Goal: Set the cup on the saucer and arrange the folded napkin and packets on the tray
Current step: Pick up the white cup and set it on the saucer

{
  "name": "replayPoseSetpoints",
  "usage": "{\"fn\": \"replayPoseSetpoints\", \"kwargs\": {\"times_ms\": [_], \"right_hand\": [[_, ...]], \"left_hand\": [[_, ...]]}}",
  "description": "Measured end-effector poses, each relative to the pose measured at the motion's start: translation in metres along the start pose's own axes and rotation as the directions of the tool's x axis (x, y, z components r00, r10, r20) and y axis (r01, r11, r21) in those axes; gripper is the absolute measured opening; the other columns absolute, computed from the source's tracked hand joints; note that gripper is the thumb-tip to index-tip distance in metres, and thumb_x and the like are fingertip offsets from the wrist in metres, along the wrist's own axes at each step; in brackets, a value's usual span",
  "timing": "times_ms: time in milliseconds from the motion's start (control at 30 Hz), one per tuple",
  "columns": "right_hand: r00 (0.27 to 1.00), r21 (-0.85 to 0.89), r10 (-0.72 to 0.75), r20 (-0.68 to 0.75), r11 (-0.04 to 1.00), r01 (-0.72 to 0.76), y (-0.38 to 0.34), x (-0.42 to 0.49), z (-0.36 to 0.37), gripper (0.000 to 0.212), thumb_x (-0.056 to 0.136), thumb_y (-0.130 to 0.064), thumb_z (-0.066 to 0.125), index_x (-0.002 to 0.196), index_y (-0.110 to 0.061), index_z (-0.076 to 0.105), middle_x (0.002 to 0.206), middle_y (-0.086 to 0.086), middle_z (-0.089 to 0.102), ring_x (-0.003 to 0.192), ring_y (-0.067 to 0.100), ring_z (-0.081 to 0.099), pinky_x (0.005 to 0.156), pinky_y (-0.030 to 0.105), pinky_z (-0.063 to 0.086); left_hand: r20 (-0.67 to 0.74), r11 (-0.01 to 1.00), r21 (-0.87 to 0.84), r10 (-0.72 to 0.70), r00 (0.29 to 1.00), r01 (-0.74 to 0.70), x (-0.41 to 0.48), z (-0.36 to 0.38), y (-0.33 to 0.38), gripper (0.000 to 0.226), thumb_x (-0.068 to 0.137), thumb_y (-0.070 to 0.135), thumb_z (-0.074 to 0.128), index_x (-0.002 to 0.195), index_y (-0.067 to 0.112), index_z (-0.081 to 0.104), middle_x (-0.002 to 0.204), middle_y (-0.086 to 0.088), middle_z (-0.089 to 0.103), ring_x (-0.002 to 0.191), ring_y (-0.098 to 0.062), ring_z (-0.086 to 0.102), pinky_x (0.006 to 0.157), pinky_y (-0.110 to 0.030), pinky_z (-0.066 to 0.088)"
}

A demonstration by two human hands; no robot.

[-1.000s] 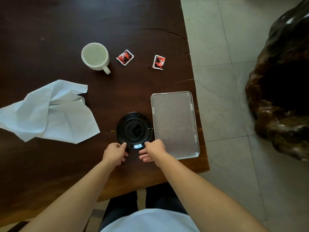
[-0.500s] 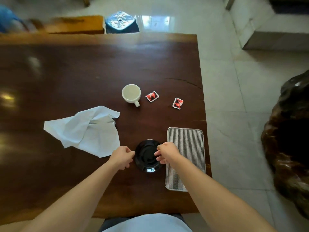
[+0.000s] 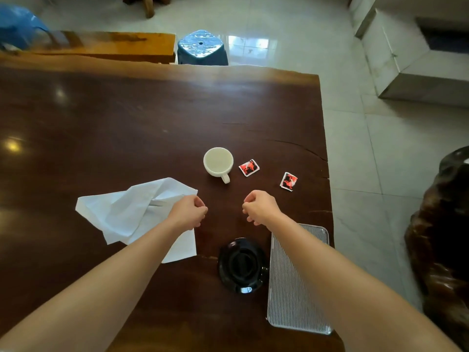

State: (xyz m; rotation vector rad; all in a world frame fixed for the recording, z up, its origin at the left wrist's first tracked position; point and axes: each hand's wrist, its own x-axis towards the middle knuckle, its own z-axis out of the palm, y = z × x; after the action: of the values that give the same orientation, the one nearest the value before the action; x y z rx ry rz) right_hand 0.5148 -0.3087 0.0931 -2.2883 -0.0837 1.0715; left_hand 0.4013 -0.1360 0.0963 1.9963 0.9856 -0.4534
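Note:
A white cup (image 3: 218,162) stands upright on the dark wooden table (image 3: 127,118), handle toward me. Two red packets (image 3: 249,167) (image 3: 288,181) lie to its right. A crumpled white napkin (image 3: 132,212) lies spread out at the left. The black saucer (image 3: 241,265) sits near the front edge, beside a ribbed metal tray (image 3: 291,295) on its right. My left hand (image 3: 189,212) hovers loosely curled over the napkin's right edge, holding nothing. My right hand (image 3: 260,207) is curled too, empty, below the cup and beyond the saucer.
The table's right edge (image 3: 327,174) drops to a tiled floor. A dark carved wooden mass (image 3: 441,237) stands at the far right. Behind the table are a wooden bench (image 3: 109,45) and a blue stool (image 3: 201,47).
Both hands have let go of the saucer and moved forward toward the cup and napkin. The camera has tilted up, showing more of the table and room.

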Motion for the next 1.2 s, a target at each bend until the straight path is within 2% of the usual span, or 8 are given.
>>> {"fn": "replayPoseSetpoints", "kwargs": {"times_ms": [167, 600, 700, 800, 967, 1033, 1133, 1200], "right_hand": [[0.999, -0.041, -0.027, -0.046, 0.999, 0.025, -0.025, 0.035, -0.007, 0.018, 0.089, -0.015, 0.060, 0.107, -0.019, 0.061, 0.098, 0.008, 0.068, 0.080, 0.023, 0.073, 0.074, 0.044, 0.063], [0.998, -0.084, -0.044, -0.052, 0.996, 0.040, -0.045, 0.132, 0.001, 0.034, 0.087, -0.011, 0.060, 0.120, -0.018, 0.056, 0.111, 0.010, 0.064, 0.097, 0.027, 0.066, 0.087, 0.045, 0.058], [0.993, -0.124, -0.093, -0.067, 0.989, 0.085, -0.047, 0.149, 0.004, 0.036, 0.087, -0.007, 0.056, 0.122, -0.016, 0.056, 0.103, 0.005, 0.065, 0.096, 0.024, 0.064, 0.087, 0.042, 0.056], [0.987, -0.118, -0.145, -0.065, 0.984, 0.137, -0.053, 0.163, 0.007, 0.043, 0.085, -0.005, 0.059, 0.126, -0.015, 0.053, 0.092, -0.003, 0.061, 0.091, 0.022, 0.063, 0.080, 0.041, 0.057], [0.988, -0.086, -0.152, -0.016, 0.985, 0.150, -0.060, 0.179, 0.013, 0.086, 0.081, -0.002, 0.069, 0.153, -0.023, 0.027, 0.113, 0.001, 0.056, 0.106, 0.033, 0.063, 0.088, 0.053, 0.056], [0.987, -0.077, -0.164, 0.001, 0.984, 0.163, -0.057, 0.181, 0.016, 0.097, 0.080, -0.002, 0.071, 0.157, -0.027, 0.017, 0.129, 0.005, 0.054, 0.114, 0.033, 0.060, 0.093, 0.054, 0.054], [0.970, -0.074, -0.241, 0.003, 0.968, 0.241, -0.052, 0.180, 0.021, 0.093, 0.080, -0.003, 0.071, 0.155, -0.028, 0.022, 0.139, 0.005, 0.052, 0.127, 0.026, 0.051, 0.103, 0.044, 0.047], [0.957, -0.026, -0.289, -0.019, 0.957, 0.289, -0.049, 0.177, 0.025, 0.081, 0.079, -0.004, 0.073, 0.146, -0.030, 0.036, 0.124, -0.004, 0.056, 0.121, 0.020, 0.053, 0.094, 0.035, 0.047]], "left_hand": [[-0.010, 0.999, -0.029, 0.024, 1.000, -0.024, 0.040, -0.010, 0.014, 0.004, 0.094, 0.022, 0.059, 0.097, 0.018, 0.061, 0.086, -0.006, 0.071, 0.066, -0.017, 0.068, 0.051, -0.024, 0.049], [-0.003, 0.997, -0.071, -0.023, 1.000, 0.023, 0.136, 0.002, 0.014, 0.009, 0.087, 0.020, 0.062, 0.095, 0.023, 0.060, 0.085, -0.001, 0.072, 0.066, -0.015, 0.071, 0.052, -0.026, 0.054], [-0.022, 0.996, -0.075, -0.040, 0.999, 0.038, 0.154, 0.004, 0.010, 0.024, 0.086, 0.022, 0.066, 0.108, 0.018, 0.059, 0.093, -0.004, 0.070, 0.082, -0.023, 0.071, 0.077, -0.042, 0.061], [-0.031, 0.987, -0.150, -0.063, 0.998, 0.058, 0.168, 0.004, 0.007, 0.052, 0.084, 0.023, 0.073, 0.128, 0.015, 0.047, 0.098, -0.002, 0.068, 0.088, -0.023, 0.070, 0.084, -0.046, 0.059], [-0.114, 0.988, -0.131, 0.063, 0.992, -0.077, 0.181, 0.005, 0.008, 0.074, 0.074, 0.018, 0.081, 0.137, 0.016, 0.043, 0.121, -0.002, 0.060, 0.106, -0.019, 0.061, 0.083, -0.033, 0.051], [-0.105, 0.980, -0.164, 0.099, 0.990, -0.116, 0.182, 0.005, 0.009, 0.079, 0.072, 0.013, 0.082, 0.140, 0.020, 0.042, 0.130, -0.001, 0.059, 0.101, -0.019, 0.067, 0.085, -0.036, 0.055], [-0.038, 0.958, -0.261, 0.109, 0.993, -0.116, 0.178, 0.007, 0.012, 0.097, 0.074, 0.004, 0.081, 0.152, 0.031, 0.030, 0.138, 0.006, 0.051, 0.086, -0.017, 0.072, 0.076, -0.040, 0.063], [-0.005, 0.939, -0.330, 0.102, 0.995, -0.098, 0.174, 0.010, 0.014, 0.103, 0.075, 0.000, 0.080, 0.154, 0.038, 0.025, 0.138, 0.004, 0.048, 0.095, -0.023, 0.070, 0.066, -0.038, 0.064]]}}
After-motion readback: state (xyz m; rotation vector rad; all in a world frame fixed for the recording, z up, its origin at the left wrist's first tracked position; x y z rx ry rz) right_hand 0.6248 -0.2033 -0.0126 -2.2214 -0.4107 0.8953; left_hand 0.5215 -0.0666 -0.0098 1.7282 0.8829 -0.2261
